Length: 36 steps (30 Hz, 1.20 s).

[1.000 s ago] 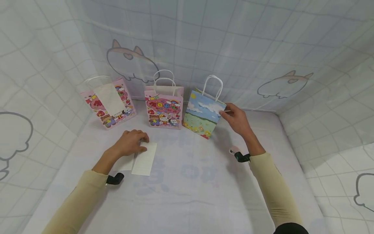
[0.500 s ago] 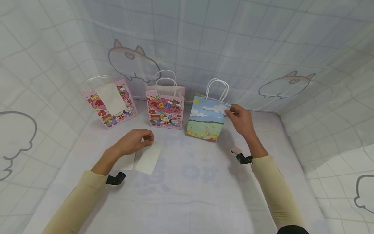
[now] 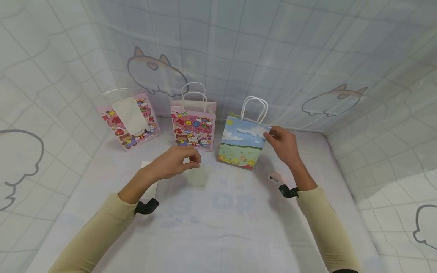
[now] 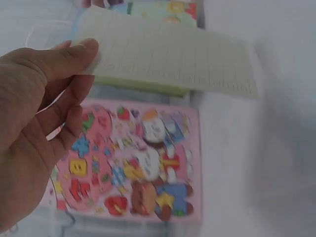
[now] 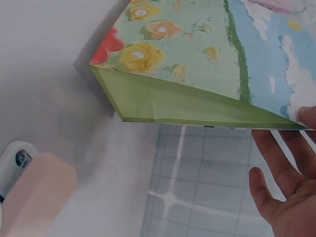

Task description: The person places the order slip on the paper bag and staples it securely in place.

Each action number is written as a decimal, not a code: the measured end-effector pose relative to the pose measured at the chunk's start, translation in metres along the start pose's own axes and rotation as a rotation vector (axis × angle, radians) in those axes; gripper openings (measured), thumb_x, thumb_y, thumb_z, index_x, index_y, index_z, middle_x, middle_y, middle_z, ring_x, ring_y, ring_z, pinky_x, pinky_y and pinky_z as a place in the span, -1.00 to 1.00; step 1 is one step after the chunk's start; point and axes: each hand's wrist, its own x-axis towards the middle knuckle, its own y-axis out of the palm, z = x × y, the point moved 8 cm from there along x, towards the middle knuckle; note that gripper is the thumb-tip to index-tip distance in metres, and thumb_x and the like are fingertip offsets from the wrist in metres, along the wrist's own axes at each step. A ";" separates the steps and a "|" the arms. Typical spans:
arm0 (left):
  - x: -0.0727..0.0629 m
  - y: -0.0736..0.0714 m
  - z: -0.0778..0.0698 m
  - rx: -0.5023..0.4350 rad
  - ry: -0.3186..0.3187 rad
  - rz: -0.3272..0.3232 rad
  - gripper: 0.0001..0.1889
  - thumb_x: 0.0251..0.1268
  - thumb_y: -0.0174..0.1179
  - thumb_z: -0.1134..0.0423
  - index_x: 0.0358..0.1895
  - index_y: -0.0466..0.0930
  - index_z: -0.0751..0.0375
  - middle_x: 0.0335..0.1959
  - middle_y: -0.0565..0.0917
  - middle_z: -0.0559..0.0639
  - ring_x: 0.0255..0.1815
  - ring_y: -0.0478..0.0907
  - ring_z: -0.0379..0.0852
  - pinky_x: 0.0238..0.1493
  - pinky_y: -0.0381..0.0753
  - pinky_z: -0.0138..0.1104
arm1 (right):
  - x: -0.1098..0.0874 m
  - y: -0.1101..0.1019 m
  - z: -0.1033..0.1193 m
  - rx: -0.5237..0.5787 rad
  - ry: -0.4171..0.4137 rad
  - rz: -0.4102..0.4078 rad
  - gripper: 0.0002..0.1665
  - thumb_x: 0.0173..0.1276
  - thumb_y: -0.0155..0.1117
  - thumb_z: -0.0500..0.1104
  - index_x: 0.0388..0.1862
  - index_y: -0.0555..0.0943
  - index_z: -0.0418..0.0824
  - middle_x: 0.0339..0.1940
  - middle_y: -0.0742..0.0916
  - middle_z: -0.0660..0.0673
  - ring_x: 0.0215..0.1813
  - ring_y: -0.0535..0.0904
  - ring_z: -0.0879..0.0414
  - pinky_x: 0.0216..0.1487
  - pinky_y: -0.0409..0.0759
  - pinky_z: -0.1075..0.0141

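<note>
My left hand (image 3: 179, 161) pinches a pale ruled paper slip (image 4: 168, 54) between thumb and fingers; it is raised in front of the middle pink paper gift bag (image 3: 192, 127), with the slip's free end hanging forward. On the right, my right hand (image 3: 281, 143) grips the upper right edge of a blue and green paper gift bag (image 3: 240, 142) printed with clouds and flowers. Green side folds (image 5: 163, 101) of this bag show in the right wrist view. Its white twisted handles (image 3: 254, 104) stand up. A second white slip (image 3: 149, 189) lies on the table, partly covered by the left forearm.
A further pink gift bag (image 3: 150, 131) leans at the back left, a white slip (image 3: 129, 113) on its front. Near my right wrist lies a small pink and white object (image 3: 275, 177). Patterned sheeting (image 3: 290, 49) walls in the back and sides of the white table cover (image 3: 222, 235).
My left hand has lifted one slip off the table and carried it rightward. With my right hand holding it, the blue bag has straightened and shifted slightly right and nearer.
</note>
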 end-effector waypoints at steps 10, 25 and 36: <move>0.024 -0.007 -0.043 0.207 0.186 -0.214 -0.85 0.15 0.50 0.13 -0.30 0.69 -0.10 -0.34 0.69 -0.29 -0.26 0.55 -0.23 -0.20 0.51 -0.26 | -0.015 0.008 0.014 0.034 -0.043 0.045 -0.71 0.48 0.27 0.06 -0.12 0.64 -0.14 -0.02 0.75 -0.20 0.10 0.69 -0.20 0.00 0.63 -0.14; 0.045 -0.015 -0.069 0.313 0.362 -0.553 -0.87 0.11 0.52 0.12 -0.37 0.74 -0.02 -0.40 0.72 -0.19 -0.24 0.43 -0.09 -0.19 0.33 -0.16 | -0.032 0.022 0.040 0.089 -0.131 0.113 -0.73 0.49 0.28 -0.01 0.05 0.69 -0.07 -0.07 0.78 -0.13 0.10 0.71 -0.14 0.02 0.65 -0.12; 0.047 -0.014 -0.068 0.403 0.346 -0.686 -0.86 0.11 0.52 0.07 -0.38 0.77 -0.03 -0.19 0.49 0.00 -0.04 0.34 0.08 0.01 0.24 0.01 | -0.039 0.031 0.045 0.091 -0.150 0.146 -0.69 0.48 0.29 -0.01 0.11 0.67 -0.08 -0.15 0.81 -0.09 0.09 0.72 -0.13 0.02 0.65 -0.10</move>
